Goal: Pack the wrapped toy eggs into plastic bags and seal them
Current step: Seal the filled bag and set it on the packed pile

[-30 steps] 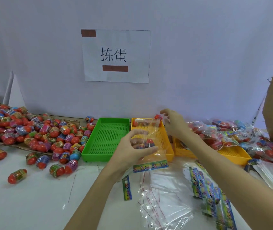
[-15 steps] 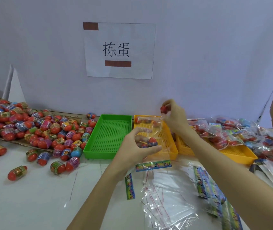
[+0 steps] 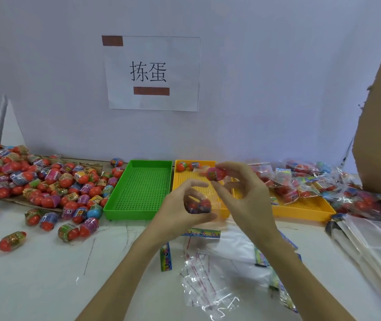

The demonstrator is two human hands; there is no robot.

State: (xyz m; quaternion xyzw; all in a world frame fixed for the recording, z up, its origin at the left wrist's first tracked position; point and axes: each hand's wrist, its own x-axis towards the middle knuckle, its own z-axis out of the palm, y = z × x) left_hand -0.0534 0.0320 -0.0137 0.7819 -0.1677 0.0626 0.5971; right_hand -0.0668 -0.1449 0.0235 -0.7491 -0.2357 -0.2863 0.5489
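Above the yellow tray (image 3: pixel 202 181), a clear plastic bag (image 3: pixel 204 206) is gripped by the left hand (image 3: pixel 180 209), fingers curled round it and the eggs already inside, probably so its mouth faces the other hand; a wrapped toy egg (image 3: pixel 216 174) is pinched between thumb and fingertips of the right hand (image 3: pixel 245 195), poised just above the bag, seemingly for dropping in; loose eggs (image 3: pixel 45 181) are heaped on the worktop (image 3: pixel 34 274) to the left, within reach; the green tray (image 3: pixel 138 191) lies between; sealing appears not yet done.

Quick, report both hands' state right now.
Left hand: fingers curled round a clear plastic bag with eggs in it.
Right hand: pinching one wrapped toy egg at its fingertips, above the bag's mouth.
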